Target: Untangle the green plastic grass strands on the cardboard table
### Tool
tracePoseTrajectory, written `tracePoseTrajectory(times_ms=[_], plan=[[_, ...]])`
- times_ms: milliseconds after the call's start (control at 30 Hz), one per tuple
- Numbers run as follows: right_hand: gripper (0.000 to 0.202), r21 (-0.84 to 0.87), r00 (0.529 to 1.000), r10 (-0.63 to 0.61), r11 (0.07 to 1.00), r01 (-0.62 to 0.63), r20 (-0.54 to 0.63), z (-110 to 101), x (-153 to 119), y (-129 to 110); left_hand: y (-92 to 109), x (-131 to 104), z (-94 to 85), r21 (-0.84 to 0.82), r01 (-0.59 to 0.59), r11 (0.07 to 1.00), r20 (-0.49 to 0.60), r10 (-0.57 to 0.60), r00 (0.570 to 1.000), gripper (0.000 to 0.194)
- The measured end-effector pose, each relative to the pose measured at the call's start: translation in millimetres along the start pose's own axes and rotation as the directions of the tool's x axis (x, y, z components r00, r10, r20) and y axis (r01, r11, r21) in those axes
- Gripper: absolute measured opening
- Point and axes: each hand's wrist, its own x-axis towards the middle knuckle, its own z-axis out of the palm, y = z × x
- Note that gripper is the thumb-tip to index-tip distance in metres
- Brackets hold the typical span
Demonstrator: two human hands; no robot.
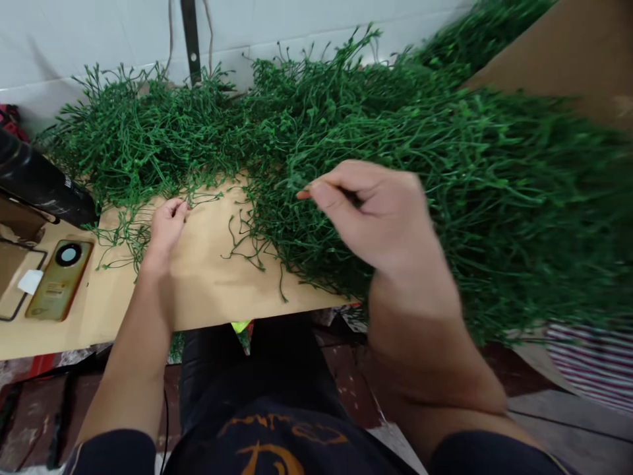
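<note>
A white tiled wall (89, 39) backs a smooth tan board table (208, 277), most of it buried under a heap of wiry green plastic sprigs (395, 132), thin curling stems with tiny beaded tips. The right hand (376, 218) is curled nearly closed, thumb and forefinger pinching stems at the heap's front edge. The left hand (165, 227) lies loosely curled on the board, fingertips touching stray sprigs. A gold phone (59, 280) lies flat at the table's left; its writing is unreadable.
</note>
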Motion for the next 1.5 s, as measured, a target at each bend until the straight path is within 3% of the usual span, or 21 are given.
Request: tracePoseTrajectory(times_ms=[100,300,400,500,633,967,1067,1233,1300,1400,1433,1500], plan=[[0.021,0.153,0.987,0.079,0.983,-0.101,0.141,35,-8,6,7,-4,0.2,-0.139,0.007,0.99,0.065,0.003,0.998,0.013],[0.015,0.293,0.915,0.228,0.897,-0.33,0.334,107,-4,0,24,-13,-1.1,-0.459,0.194,0.867,0.219,-0.101,0.97,0.016],[0.016,0.3,0.887,0.281,0.867,-0.398,0.367,125,3,0,28,-15,-2.4,-0.496,0.256,0.829,0.302,-0.111,0.947,0.025],[0.018,0.348,0.887,0.293,0.84,-0.417,0.356,139,6,6,29,-16,-2.7,-0.475,0.284,0.833,0.392,-0.089,0.916,0.025],[0.018,0.379,0.871,0.326,0.803,-0.46,0.367,151,5,15,28,-17,-0.5,-0.443,0.277,0.853,0.417,-0.078,0.906,0.027],[0.022,0.334,0.867,0.335,0.823,-0.46,0.369,155,-2,13,23,-14,9.2,-0.403,0.25,0.88,0.322,-0.119,0.939,0.022],[0.026,0.302,0.867,0.323,0.843,-0.446,0.378,152,-1,15,23,-14,17.5,-0.284,0.182,0.941,0.24,-0.114,0.964,0.019],[0.028,0.218,0.823,0.36,0.846,-0.486,0.439,141,-7,3,14,-9,25.4,0.028,0.01,1.0,0.11,-0.013,0.994,0.019],[0.028,0.251,0.851,0.231,0.89,-0.381,0.471,135,-15,-14,5,-3,20.7,0.165,-0.025,0.986,-0.005,0.026,1.0,0.017],[0.026,0.346,0.859,-0.129,0.936,-0.059,0.495,122,-24,-42,-7,8,9.6,0.246,0.0,0.969,-0.168,0.043,0.985,0.017],[0.025,0.354,0.854,-0.198,0.935,0.017,0.482,118,-25,-48,-8,10,6.5,0.216,0.019,0.976,-0.155,0.015,0.988,0.017],[0.024,0.337,0.881,-0.206,0.94,0.057,0.426,107,-22,-50,-6,9,2.7,0.116,0.055,0.992,-0.06,-0.049,0.997,0.016]])
